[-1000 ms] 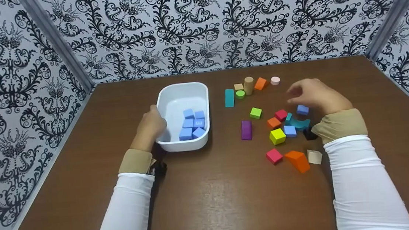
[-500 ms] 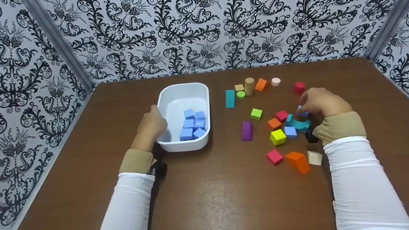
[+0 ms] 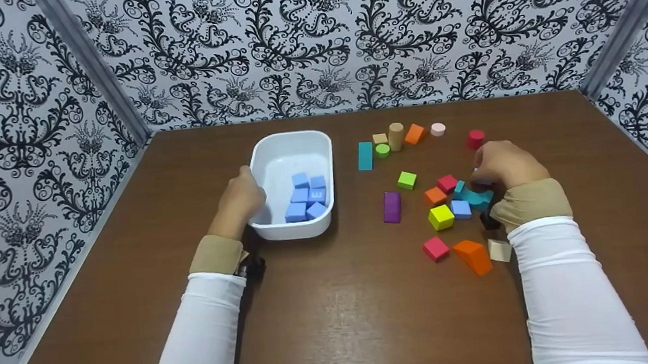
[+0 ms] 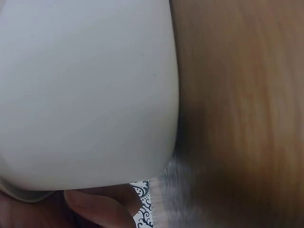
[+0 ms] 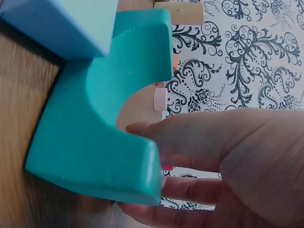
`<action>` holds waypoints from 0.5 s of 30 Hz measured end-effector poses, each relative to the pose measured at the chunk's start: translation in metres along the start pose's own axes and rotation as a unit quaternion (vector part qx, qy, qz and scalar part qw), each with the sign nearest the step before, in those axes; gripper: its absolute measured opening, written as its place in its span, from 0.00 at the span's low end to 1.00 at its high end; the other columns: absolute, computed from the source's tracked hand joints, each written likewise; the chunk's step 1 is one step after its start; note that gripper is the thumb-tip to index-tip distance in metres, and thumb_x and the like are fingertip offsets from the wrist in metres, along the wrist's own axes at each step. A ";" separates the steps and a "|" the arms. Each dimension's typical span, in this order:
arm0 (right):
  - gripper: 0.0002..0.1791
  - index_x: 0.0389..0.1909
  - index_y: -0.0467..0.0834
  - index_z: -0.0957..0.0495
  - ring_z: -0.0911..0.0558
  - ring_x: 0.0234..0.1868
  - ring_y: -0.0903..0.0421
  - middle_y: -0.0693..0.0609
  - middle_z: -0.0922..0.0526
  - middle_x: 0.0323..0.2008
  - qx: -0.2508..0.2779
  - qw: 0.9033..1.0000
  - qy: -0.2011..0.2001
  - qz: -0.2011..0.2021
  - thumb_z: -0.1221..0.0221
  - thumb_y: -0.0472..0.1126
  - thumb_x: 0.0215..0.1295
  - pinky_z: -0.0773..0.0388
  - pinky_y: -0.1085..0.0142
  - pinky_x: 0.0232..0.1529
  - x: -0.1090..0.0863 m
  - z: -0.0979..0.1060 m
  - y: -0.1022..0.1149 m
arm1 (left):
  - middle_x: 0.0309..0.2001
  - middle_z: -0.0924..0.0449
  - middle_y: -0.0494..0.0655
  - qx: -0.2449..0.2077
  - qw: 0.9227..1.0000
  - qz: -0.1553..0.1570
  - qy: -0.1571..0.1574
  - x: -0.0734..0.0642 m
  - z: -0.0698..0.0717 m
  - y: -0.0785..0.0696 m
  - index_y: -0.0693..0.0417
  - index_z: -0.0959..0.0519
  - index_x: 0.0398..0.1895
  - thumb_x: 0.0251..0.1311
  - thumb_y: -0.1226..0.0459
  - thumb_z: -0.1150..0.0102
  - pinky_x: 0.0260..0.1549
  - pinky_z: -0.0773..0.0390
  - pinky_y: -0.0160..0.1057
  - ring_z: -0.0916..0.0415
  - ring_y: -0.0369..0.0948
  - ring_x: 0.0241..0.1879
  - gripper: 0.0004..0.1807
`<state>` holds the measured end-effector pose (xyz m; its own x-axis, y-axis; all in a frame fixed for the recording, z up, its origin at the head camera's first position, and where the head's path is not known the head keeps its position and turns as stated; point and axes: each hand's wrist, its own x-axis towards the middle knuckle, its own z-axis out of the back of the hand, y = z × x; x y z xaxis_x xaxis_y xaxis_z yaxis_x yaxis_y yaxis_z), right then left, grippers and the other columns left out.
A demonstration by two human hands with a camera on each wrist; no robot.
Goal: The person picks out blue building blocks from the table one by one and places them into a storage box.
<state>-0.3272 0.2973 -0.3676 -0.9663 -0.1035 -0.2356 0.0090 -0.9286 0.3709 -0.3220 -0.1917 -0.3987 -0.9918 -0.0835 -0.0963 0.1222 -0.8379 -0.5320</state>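
Observation:
My left hand [image 3: 241, 198] grips the left rim of a white plastic tub [image 3: 272, 231], in which several blue blocks [image 3: 295, 212] lie. The left wrist view is mostly filled by the tub's outer wall [image 4: 90, 95], with a finger [image 4: 97, 206] at its edge. At the right, my right hand [image 3: 509, 163] pinches a blue block [image 3: 478, 178], largely covered by the fingers. Close by sits a teal arch block [image 3: 476, 199]; in the right wrist view this arch [image 5: 71, 128] hides the pinched block. Another blue block [image 3: 461, 209] rests against the arch.
Around the right hand lie a yellow cube [image 3: 441, 217], a red block [image 3: 447, 183], an orange wedge [image 3: 473, 257] and a cream block [image 3: 499, 250]. Farther back stand a tan cylinder [image 3: 396, 137] and a red cylinder [image 3: 475, 139]. A purple block [image 3: 392, 207] lies nearer the tub.
My right hand has come down towards me onto the blue block and its fingers have closed on it. The red cylinder behind it has come into view. The left hand and tub stay put.

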 end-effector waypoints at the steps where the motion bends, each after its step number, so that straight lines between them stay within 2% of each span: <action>1: 0.11 0.35 0.36 0.18 0.23 0.33 0.44 0.43 0.20 0.31 -0.002 1.000 -0.002 0.002 0.35 0.42 0.60 0.26 0.58 0.30 0.000 0.000 0.000 | 0.64 0.24 0.73 0.000 1.000 0.000 0.000 0.000 0.000 0.000 0.71 0.43 0.77 0.72 0.68 0.58 0.61 0.23 0.60 0.21 0.62 0.61 0.32; 15: 0.11 0.35 0.36 0.16 0.23 0.32 0.46 0.44 0.20 0.30 0.019 1.000 0.002 0.004 0.34 0.41 0.60 0.25 0.60 0.28 -0.002 0.002 0.000 | 0.64 0.24 0.73 0.002 1.000 0.001 0.000 0.001 0.000 0.000 0.72 0.43 0.77 0.72 0.68 0.58 0.62 0.24 0.61 0.22 0.63 0.62 0.31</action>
<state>-0.3260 0.2982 -0.3657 -0.9654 -0.1117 -0.2356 0.0067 -0.9140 0.4057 -0.3225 -0.1920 -0.3985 -0.9915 -0.0860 -0.0972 0.1247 -0.8398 -0.5284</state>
